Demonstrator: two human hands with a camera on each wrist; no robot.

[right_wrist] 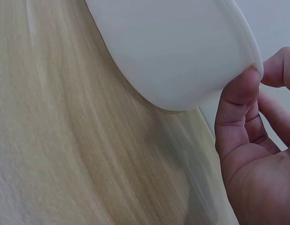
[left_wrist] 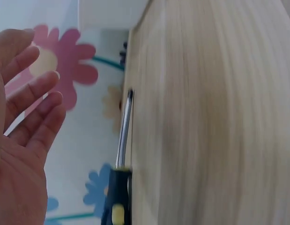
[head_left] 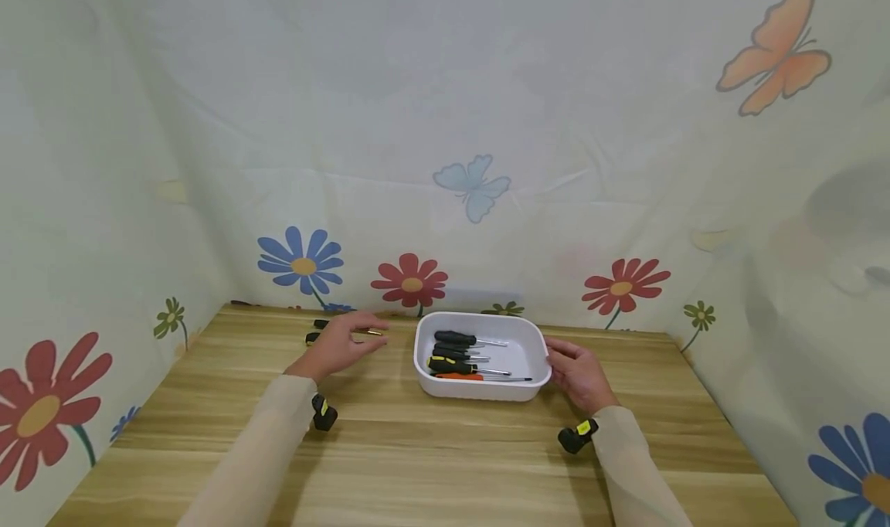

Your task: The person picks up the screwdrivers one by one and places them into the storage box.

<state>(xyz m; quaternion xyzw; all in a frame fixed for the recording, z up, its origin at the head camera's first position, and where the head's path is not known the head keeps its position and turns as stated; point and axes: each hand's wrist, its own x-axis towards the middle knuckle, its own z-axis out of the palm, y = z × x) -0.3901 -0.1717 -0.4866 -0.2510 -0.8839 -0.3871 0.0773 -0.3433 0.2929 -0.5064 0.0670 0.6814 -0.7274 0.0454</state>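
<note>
A white plastic bin stands on the table, with several screwdrivers lying in it. Among them are a black-and-yellow screwdriver and an orange-handled one. My right hand pinches the bin's right end at the rim, thumb against the outer wall in the right wrist view. Left of the bin, my left hand hovers with loosely bent fingers and nothing in them. Beneath and beyond it lie screwdrivers with dark handles, partly hidden by the hand; one black-and-yellow screwdriver shows plainly in the left wrist view.
The wood-grain table ends at a cloth backdrop printed with flowers and butterflies, which also rises along both sides. A small black camera is strapped to each wrist. The left one sits low over the table.
</note>
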